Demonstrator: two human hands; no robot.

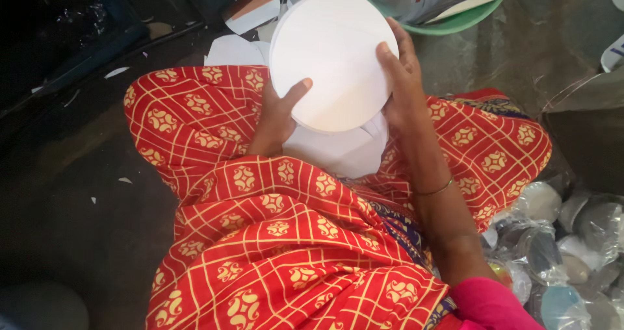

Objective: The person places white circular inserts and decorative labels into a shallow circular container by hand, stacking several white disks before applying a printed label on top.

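A stack of white round paper discs is held above my lap, flat face up. My left hand grips its lower left edge, thumb on top. My right hand clasps its right edge, fingers curled over the rim. More white paper sheets lie under the discs on my lap, which is covered in red and yellow patterned cloth. A thin bangle sits on my right forearm.
A green plastic basin holding paper pieces stands on the floor at the top. Paper scraps lie beside it. Plastic-wrapped round plates are piled at the lower right. Dark floor spreads to the left.
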